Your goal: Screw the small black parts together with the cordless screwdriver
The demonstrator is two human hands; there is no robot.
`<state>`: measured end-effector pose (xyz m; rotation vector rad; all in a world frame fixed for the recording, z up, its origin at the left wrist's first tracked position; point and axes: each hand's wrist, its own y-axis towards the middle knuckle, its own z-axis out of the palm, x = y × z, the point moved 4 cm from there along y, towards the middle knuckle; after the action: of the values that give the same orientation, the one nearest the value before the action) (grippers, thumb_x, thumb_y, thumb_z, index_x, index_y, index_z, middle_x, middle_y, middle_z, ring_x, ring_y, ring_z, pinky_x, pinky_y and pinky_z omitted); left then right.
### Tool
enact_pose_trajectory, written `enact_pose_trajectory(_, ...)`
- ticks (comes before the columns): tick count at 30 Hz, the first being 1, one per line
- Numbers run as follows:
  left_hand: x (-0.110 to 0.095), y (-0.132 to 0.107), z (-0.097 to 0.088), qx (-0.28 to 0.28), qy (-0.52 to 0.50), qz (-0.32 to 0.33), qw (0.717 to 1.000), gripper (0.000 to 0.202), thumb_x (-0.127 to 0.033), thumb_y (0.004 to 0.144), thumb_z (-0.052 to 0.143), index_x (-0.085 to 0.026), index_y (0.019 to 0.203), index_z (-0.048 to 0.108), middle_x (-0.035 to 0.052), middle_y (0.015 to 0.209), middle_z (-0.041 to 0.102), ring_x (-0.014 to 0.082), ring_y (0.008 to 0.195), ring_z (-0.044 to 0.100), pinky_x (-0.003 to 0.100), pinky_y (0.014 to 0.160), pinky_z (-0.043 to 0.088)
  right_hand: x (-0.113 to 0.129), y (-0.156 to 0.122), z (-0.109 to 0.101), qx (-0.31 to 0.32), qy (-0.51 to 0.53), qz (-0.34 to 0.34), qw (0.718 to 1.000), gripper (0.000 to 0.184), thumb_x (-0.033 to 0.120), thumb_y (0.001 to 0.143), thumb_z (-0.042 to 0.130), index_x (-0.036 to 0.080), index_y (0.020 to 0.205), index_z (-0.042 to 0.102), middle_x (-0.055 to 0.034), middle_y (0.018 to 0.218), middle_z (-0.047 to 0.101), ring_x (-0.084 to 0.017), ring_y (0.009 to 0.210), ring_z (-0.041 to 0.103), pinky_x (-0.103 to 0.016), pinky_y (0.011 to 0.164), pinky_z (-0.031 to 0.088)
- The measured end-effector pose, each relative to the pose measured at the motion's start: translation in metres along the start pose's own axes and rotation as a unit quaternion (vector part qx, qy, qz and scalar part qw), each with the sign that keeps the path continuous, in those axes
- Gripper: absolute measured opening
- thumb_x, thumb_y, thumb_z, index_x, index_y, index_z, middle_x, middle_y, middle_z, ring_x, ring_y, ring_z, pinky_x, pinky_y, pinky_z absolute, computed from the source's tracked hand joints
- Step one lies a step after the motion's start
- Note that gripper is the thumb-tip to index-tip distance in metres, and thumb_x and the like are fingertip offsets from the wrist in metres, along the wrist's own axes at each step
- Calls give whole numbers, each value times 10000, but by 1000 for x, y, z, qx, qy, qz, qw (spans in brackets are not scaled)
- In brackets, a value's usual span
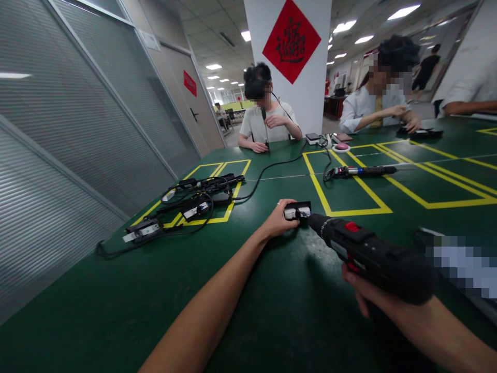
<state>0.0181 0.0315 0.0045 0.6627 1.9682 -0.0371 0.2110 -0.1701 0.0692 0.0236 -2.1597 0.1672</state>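
Note:
My left hand (282, 219) is closed around a small black device with a white inner face (298, 211), held at the middle of the green table (248, 274). With its fingers wrapped round the grip, my right hand (365, 295) holds a black cordless drill (368, 254) with red details. The drill's chuck points left at the white face of the device, and its tip is at or very near that face; I cannot tell whether they touch. The grip of the drill is largely hidden behind its body.
Several black devices with cables (198, 202) lie at the left on yellow tape outlines. A soldering-iron-like tool (361, 171) rests at the right, beyond the drill. Two people (267, 111) (382, 98) sit across the table, their hands on small parts. A blurred flat object (466, 264) is at right.

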Motion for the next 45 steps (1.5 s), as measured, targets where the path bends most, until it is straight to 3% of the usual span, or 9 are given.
enact_pose_trajectory(5, 3, 1, 1, -1, 16, 16, 1000, 631, -177, 630, 718, -158, 1217, 485, 96, 1184, 500, 219, 1066, 535, 361, 946, 451, -4, 2, 1, 2, -7, 14, 1000, 301, 479, 903, 464, 241, 894, 647, 12, 564, 630, -192, 567, 638, -330, 597, 506)
enact_pose_trajectory(12, -1, 0, 0, -9, 4, -17, 1000, 515, -379, 753, 677, -173, 1195, 512, 90, 1173, 513, 198, 1003, 558, 338, 888, 474, -4, 0, 1, 11, 13, 19, 1000, 302, 482, 906, 461, 240, 917, 641, 20, 594, 616, -187, 601, 614, -336, 638, 491)
enact_pose_trajectory(19, 1, 1, 0, -5, -10, -14, 1000, 514, -379, 745, 692, -169, 1181, 520, 88, 1146, 525, 182, 948, 564, 311, 828, 481, -5, -2, 0, 9, 14, 58, 998, 386, 560, 857, 470, 247, 700, 631, -1, 606, 622, -202, 646, 616, -330, 624, 477)
enact_pose_trajectory(25, 4, 2, 0, -4, -18, -9, 1000, 528, -367, 734, 703, -165, 1185, 519, 81, 1114, 544, 180, 946, 564, 316, 842, 475, -3, -2, -1, -3, -14, 56, 998, 483, 583, 848, 443, 244, 515, 529, -8, 591, 592, -178, 576, 564, -311, 570, 459)
enact_pose_trajectory(34, 3, 1, 0, -4, -19, -10, 1000, 535, -387, 736, 703, -168, 1189, 523, 87, 1142, 538, 178, 937, 568, 301, 820, 477, 1, -3, -2, 4, 10, 42, 999, 479, 564, 866, 435, 247, 523, 540, -33, 702, 655, -186, 649, 595, -321, 615, 486)
enact_pose_trajectory(45, 1, 0, -1, -8, -2, -16, 1000, 472, -376, 786, 640, -179, 1199, 526, 75, 1144, 538, 190, 971, 557, 318, 857, 468, 2, -3, -3, 8, 2, 46, 999, 410, 543, 855, 483, 247, 592, 591, -15, 642, 633, -192, 638, 601, -328, 633, 489)
